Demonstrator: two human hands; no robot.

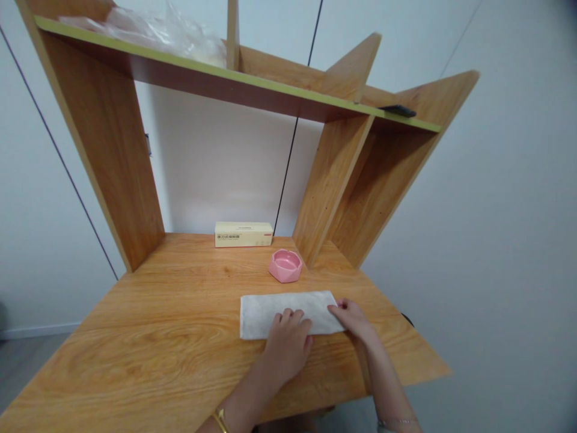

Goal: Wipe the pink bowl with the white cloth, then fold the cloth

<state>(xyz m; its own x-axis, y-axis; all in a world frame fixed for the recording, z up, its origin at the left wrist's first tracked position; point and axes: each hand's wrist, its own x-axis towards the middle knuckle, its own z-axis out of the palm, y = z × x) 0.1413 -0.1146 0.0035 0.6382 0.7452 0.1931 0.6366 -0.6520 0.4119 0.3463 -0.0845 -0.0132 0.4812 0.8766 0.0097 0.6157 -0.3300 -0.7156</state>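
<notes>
**Folded cloth under both hands at the desk's near side**

The pale cloth (258,317) lies flat on the wooden desk (157,337), folded into a long strip, in front of the pink bowl (285,274) and apart from it. Your left hand (288,340) rests on top near its middle, fingers loosely bent and spread, wrapped around nothing. Your right hand (355,317) seems to pinch the right end between thumb and fingers.

Expect the cloth to be light, soft and limp, with little chance of slipping from your fingers or breaking; its layers probably shift if you pull one alone. The corners and short ends look like the best holds, with a flat palm keeping the middle down.

You can't see the cloth's underside, the number of layers or your right fingertips beneath the edge. Your forearms run out of frame at the bottom, the plastic bag (166,37) on the shelf (198,67) is partly cut off, and the small print on the box (243,234) is unreadable.
</notes>
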